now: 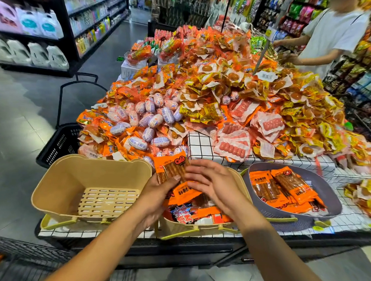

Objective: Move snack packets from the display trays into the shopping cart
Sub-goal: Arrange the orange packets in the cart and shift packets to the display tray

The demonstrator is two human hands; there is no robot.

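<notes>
Now left hand (156, 194) fingers clamp snack packet (171, 167) over beige tray (186, 228) rim; right hand (212, 182) fingers apart.

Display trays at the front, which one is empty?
The beige tray on the far left: its slotted floor is bare. The middle beige tray and the grey tray both hold packets.

Two beige trays (56, 176) — one grey tray (326, 190), one black basket (59, 143).
</notes>
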